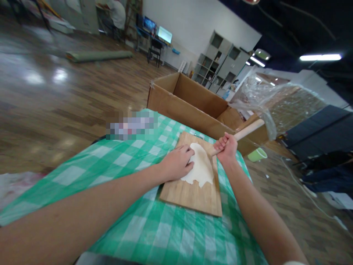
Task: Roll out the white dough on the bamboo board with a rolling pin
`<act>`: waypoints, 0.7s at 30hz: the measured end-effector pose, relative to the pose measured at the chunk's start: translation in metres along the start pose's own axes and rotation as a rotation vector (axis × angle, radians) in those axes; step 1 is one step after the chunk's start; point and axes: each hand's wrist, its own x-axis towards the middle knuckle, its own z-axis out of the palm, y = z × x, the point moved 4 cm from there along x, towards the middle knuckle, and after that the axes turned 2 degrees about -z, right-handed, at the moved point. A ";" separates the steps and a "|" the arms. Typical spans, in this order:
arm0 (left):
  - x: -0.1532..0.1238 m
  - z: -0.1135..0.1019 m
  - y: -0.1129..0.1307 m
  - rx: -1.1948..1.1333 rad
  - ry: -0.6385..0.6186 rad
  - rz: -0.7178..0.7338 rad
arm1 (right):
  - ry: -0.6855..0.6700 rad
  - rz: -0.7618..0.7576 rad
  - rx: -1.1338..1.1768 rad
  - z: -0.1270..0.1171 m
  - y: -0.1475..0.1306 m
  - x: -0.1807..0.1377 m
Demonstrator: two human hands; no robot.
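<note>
A flattened sheet of dough (200, 167), pale and ragged along its near edge, lies on a wooden cutting board (190, 197). My left hand (179, 162) rests on the left edge of the dough, thumb apart from the fingers; the fingertips press on or just over the sheet. In my right hand (227, 149), a wooden rolling pin (249, 129) is gripped by the fist, slanting up to the right. Its lower end is beside the dough's right edge; whether it touches the dough I cannot tell.
A green checked cloth (132, 221) covers the table. Beyond its far edge stands a large open cardboard box (182, 101). A light green bin (257, 155) is on the floor at right. A blurred-out item (131, 126) lies at the table's left edge. One person (116, 16) sits far back.
</note>
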 end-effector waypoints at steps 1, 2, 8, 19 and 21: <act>0.000 0.000 0.000 0.000 0.003 0.003 | 0.007 -0.005 0.002 0.001 -0.003 0.002; 0.000 0.000 0.000 0.001 0.008 0.007 | 0.009 -0.005 0.000 0.003 -0.006 0.002; 0.000 0.000 0.000 0.021 0.006 0.001 | 0.000 -0.092 -0.071 0.028 -0.014 -0.006; 0.000 -0.001 0.002 0.032 -0.001 -0.001 | -0.153 -0.183 -0.098 0.044 -0.012 -0.011; 0.000 -0.001 0.002 0.038 -0.002 0.000 | -0.162 -0.143 -0.083 0.039 -0.004 -0.011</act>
